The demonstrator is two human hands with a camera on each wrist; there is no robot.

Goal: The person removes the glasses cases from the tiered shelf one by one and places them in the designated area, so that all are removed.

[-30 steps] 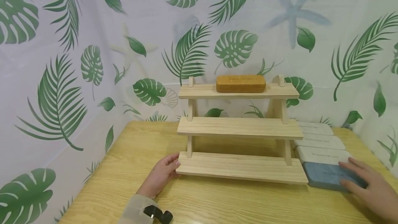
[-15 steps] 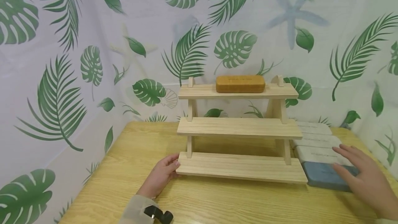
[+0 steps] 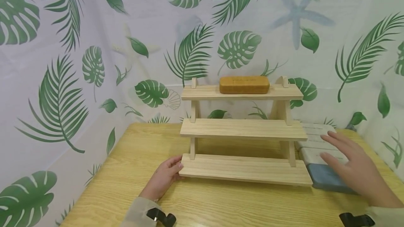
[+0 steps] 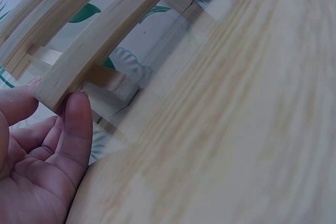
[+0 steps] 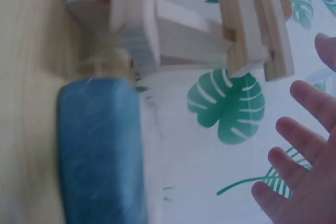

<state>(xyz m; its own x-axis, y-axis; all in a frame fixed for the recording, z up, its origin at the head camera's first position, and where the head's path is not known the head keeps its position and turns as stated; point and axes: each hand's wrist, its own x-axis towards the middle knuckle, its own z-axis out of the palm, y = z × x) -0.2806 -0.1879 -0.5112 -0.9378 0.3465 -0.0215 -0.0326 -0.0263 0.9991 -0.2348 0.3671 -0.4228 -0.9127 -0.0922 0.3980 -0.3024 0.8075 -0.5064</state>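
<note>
A three-tier wooden display stand (image 3: 243, 129) stands on the table. My left hand (image 3: 162, 178) pinches the left end of its lowest shelf; in the left wrist view, the thumb and fingers meet the shelf end (image 4: 58, 85). On the top shelf lies a mustard-orange glasses case (image 3: 244, 84). To the right of the stand, my right hand (image 3: 355, 164) is held over a row of glasses cases, fingers spread and holding nothing. The blue case (image 3: 328, 179) is nearest me, partly covered by that hand; pale grey cases (image 3: 310, 155) lie behind it.
The wood-grain table (image 3: 151, 143) extends around the stand. A white curtain (image 3: 135, 16) with green leaf prints hangs behind and along both sides. Both sleeves carry a black wrist mount (image 3: 161, 217).
My right hand has lifted off the blue case and moved up and left, toward the stand. The left hand and the stand have stayed in place.
</note>
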